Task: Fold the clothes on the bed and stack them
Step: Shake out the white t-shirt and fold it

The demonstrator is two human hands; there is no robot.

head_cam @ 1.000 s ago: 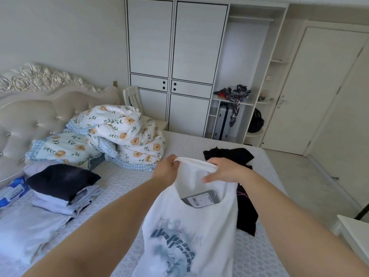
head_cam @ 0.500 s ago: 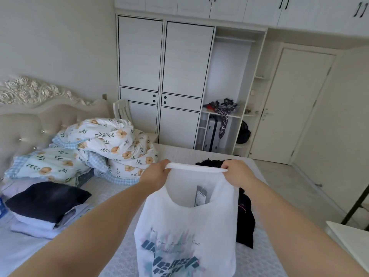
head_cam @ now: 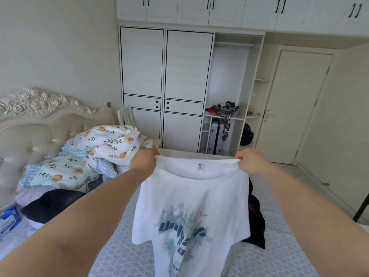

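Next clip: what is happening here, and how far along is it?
A person is holding a white printed T-shirt up over the bed, the left hand and the right hand each pinching the top edge beside the collar. It hangs unfolded. A stack of folded clothes lies at the left, and a dark garment lies unfolded behind the shirt.

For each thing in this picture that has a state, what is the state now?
White printed T-shirt: unfolded, held up by its neckline.
Left hand: grips the neckline.
Right hand: grips the neckline.
Black garment: unfolded, lying on the bed.
Dark folded garment: folded, on the stack.
Tall white wardrobe doors: closed.
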